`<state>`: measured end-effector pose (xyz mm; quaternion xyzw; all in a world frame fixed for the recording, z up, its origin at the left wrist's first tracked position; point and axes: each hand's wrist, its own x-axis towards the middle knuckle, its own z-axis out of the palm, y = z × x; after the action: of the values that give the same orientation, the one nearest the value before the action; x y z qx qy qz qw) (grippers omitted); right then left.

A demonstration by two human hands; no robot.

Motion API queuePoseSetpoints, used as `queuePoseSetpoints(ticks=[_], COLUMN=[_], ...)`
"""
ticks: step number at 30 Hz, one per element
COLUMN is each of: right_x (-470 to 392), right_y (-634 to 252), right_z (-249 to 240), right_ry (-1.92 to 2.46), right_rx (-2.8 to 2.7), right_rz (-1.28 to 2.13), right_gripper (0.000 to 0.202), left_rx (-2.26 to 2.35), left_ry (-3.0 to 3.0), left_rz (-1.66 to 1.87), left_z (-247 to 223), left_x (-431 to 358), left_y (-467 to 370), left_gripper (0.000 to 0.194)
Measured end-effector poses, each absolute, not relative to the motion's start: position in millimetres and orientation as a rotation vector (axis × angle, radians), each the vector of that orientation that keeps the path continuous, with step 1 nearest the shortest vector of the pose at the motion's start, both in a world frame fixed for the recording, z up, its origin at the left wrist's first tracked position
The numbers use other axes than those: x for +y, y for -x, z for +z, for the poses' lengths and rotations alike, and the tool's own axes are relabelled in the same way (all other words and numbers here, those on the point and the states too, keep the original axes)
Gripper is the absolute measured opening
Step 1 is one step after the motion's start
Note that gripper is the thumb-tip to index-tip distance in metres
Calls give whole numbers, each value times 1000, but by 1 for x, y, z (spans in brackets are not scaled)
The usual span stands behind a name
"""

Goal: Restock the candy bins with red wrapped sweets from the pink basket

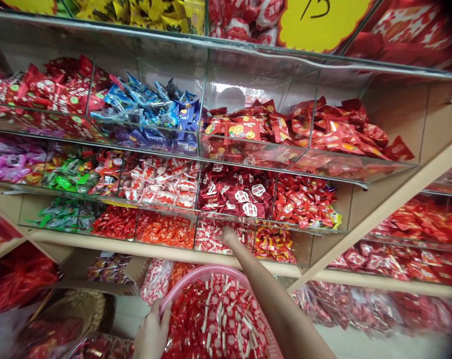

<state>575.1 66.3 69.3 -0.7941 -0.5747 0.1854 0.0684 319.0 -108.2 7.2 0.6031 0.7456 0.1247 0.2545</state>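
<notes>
My left hand (153, 330) is closed round the rim of a pink basket (215, 269) at the bottom centre. Red-and-white wrapped candies (226, 309) fill much of the basket, with plain red ones at its left side. My right arm reaches across the basket's right side, and my right hand (229, 236) is at a bottom-shelf compartment of red-and-white candies (208, 235). Its fingers are hidden or too small to make out. Orange candies (166, 230) lie in the compartment to the left, yellow-and-red ones (274, 244) to the right.
Clear-fronted shelves (166, 247) of wrapped candies rise above my hands. A yellow price sign (319, 25) hangs at the top. Below stand a cardboard box (136, 271), a woven basket (86, 309) and bagged candies (156, 279). A slanting wooden shelf edge (383, 207) is at the right.
</notes>
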Motion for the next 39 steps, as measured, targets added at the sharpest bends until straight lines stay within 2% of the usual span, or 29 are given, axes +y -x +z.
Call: queuePoseSetpoints(ticks=[9, 17, 25, 31, 39], right_x=[70, 54, -36, -105, -122], right_y=[-578, -583, -595, -578, -547], right_z=[63, 72, 84, 51, 41], right_ry=[2331, 2189, 1789, 1837, 1858], right_rx=[-1804, -1814, -1958, -2214, -2380], right_rz=[643, 542, 550, 544, 446], right_gripper=[42, 37, 32, 17, 24], left_rx=[2042, 2048, 2052, 2064, 2086], left_ry=[-1646, -1659, -1732, -1749, -1744], left_rz=[343, 351, 318, 284, 306], left_z=[9, 13, 9, 13, 16], left_x=[-108, -108, -109, -110, -112], left_y=[-320, -321, -321, -324, -323], left_gripper=[37, 37, 41, 42, 44])
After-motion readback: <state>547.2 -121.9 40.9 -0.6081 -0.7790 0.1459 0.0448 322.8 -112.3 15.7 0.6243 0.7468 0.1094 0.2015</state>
